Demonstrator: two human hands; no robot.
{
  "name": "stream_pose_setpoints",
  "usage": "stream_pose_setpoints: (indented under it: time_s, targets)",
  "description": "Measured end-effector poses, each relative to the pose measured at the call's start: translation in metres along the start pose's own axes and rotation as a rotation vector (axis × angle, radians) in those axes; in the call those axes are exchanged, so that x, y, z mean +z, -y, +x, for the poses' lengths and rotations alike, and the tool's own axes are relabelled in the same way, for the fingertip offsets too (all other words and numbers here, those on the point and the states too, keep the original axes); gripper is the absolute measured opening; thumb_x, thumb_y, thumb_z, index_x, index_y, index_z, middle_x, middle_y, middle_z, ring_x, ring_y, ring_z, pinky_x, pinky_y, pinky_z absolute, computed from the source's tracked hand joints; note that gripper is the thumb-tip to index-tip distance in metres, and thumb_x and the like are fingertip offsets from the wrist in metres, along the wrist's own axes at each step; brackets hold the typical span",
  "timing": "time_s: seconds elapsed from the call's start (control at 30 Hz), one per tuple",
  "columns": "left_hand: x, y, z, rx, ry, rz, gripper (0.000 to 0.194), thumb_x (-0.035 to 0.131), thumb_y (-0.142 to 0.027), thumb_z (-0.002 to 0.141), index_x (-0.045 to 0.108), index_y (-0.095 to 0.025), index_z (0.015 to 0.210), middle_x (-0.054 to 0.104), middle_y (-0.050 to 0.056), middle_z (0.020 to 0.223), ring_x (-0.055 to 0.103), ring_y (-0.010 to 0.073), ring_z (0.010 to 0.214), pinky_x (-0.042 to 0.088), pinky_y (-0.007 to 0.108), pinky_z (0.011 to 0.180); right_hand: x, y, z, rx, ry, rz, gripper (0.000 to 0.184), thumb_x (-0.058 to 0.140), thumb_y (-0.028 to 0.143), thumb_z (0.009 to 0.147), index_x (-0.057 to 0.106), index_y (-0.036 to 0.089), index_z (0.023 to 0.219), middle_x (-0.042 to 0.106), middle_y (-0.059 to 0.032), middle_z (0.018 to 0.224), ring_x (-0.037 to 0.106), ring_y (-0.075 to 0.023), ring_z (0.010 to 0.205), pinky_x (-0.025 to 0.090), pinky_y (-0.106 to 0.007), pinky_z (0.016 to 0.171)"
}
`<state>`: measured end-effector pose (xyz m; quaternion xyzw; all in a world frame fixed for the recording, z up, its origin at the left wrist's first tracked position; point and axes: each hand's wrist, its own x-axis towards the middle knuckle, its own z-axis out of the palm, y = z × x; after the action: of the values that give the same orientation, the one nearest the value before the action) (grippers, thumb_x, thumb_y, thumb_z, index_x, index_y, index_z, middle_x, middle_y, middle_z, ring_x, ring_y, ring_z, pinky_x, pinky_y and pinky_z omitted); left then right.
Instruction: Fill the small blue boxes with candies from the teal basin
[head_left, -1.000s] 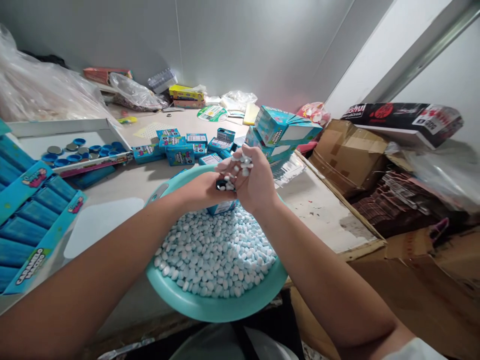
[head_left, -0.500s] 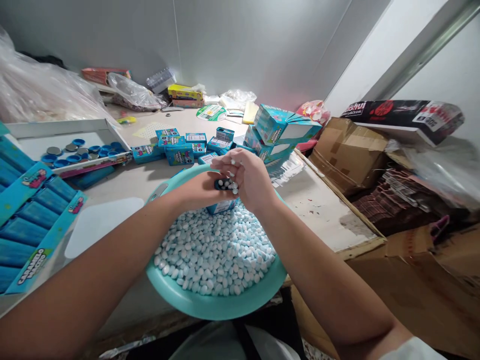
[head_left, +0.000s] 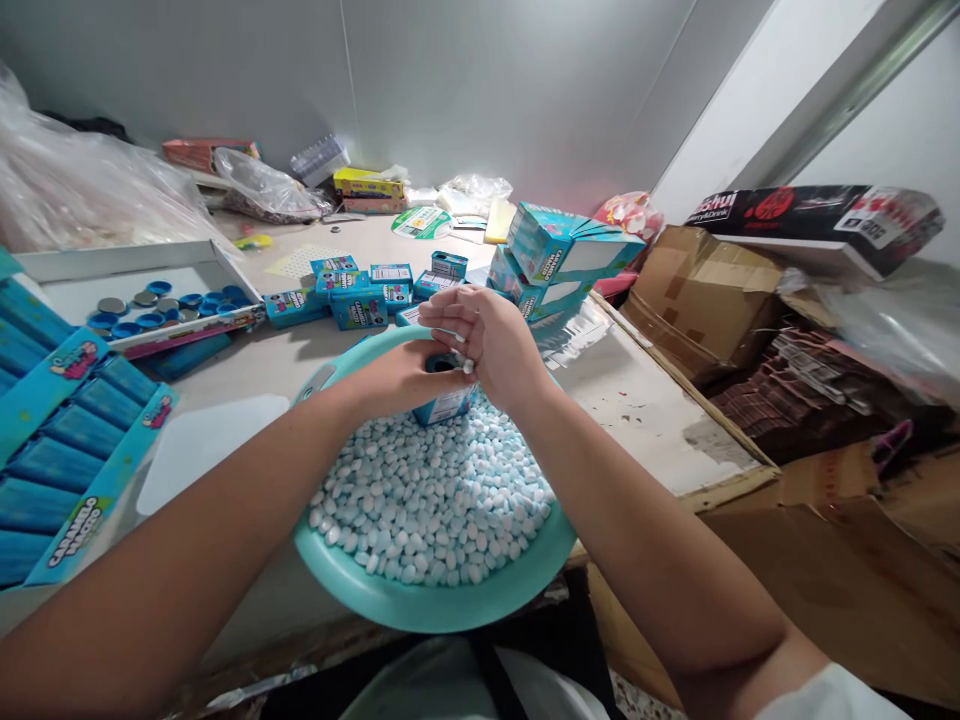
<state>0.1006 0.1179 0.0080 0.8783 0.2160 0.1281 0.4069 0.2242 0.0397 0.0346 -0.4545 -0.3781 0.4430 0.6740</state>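
Note:
My left hand (head_left: 397,378) grips a small teal carton (head_left: 444,405) upright at the near rim of a teal plastic basin (head_left: 427,605), its dark mouth (head_left: 439,364) showing at the top. My right hand (head_left: 487,345) curls directly above that mouth, and a pale candy (head_left: 469,367) shows at its fingertips. Any other candies in those fingers are hidden. The basin holds a deep heap of pale blue-white oval candies (head_left: 431,500), just below both hands.
Several teal boxes (head_left: 352,305) lie beyond the basin, with a larger stack (head_left: 544,260) at the right. Left stand a tray of blue and grey lids (head_left: 150,305) and flat blue display cartons (head_left: 75,470). Cardboard boxes (head_left: 697,300) sit past the table's right edge.
My right hand has dropped closer to the carton's mouth, and the candies once visible in its fingers are mostly hidden. The carton's mouth now shows fewer candies. The view has shifted slightly.

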Motion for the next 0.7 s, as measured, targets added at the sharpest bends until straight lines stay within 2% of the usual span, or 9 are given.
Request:
stream_pose_setpoints:
  time_s: [0.13,0.27,0.37,0.5,0.6,0.7]
  targets:
    - [0.001,-0.002,0.002,-0.061,0.000,-0.120,0.045,0.055,-0.059,0.086,0.073,-0.021,0.101,0.074,0.005,0.113,0.064,0.0303,0.111,0.049,0.042,0.099,0.000,0.002,-0.004,0.052,0.025,-0.043,0.032,0.059,0.054,0.085,0.068,0.023,0.085,0.076,-0.0040,0.091,0.070,-0.0206,0.095,0.054,-0.031,0.079]
    - [0.001,0.001,0.002,-0.131,-0.047,-0.123,0.040,0.053,-0.054,0.086,0.072,-0.021,0.096,0.073,0.006,0.110,0.066,0.0294,0.107,0.053,0.041,0.092,0.000,0.002,-0.006,0.066,0.045,-0.016,0.041,0.059,0.063,0.084,0.067,0.023,0.089,0.078,-0.0056,0.096,0.070,-0.0228,0.097,0.054,-0.031,0.072]
    - [0.000,0.002,0.000,-0.128,-0.029,-0.121,0.039,0.054,-0.054,0.087,0.072,-0.022,0.101,0.073,0.006,0.115,0.065,0.0295,0.111,0.051,0.042,0.095,-0.002,0.002,-0.007,0.046,0.068,0.000,0.044,0.059,0.065,0.085,0.069,0.023,0.089,0.078,-0.0062,0.096,0.070,-0.0230,0.099,0.054,-0.033,0.080]
    - [-0.004,-0.001,-0.003,-0.042,0.030,-0.105,0.044,0.060,-0.057,0.087,0.071,-0.025,0.116,0.072,0.003,0.122,0.063,0.0293,0.116,0.048,0.043,0.103,-0.006,0.004,-0.007,-0.036,0.095,-0.008,0.044,0.059,0.065,0.087,0.071,0.023,0.090,0.078,-0.0060,0.096,0.070,-0.0219,0.106,0.050,-0.036,0.098]
    - [-0.007,-0.003,-0.003,0.033,0.077,-0.149,0.048,0.065,-0.053,0.086,0.069,-0.023,0.122,0.072,0.005,0.124,0.064,0.0284,0.115,0.049,0.041,0.103,-0.008,0.005,-0.009,-0.077,0.128,-0.090,0.048,0.054,0.067,0.090,0.073,0.024,0.098,0.076,-0.0059,0.104,0.067,-0.0219,0.114,0.047,-0.036,0.102]
    - [-0.010,-0.003,-0.003,0.040,0.067,-0.172,0.054,0.069,-0.051,0.083,0.068,-0.021,0.127,0.071,0.009,0.128,0.066,0.0287,0.113,0.051,0.041,0.101,-0.008,0.007,-0.015,-0.148,0.136,-0.257,0.051,0.046,0.068,0.094,0.074,0.025,0.098,0.074,-0.0048,0.111,0.064,-0.0215,0.117,0.045,-0.034,0.101]
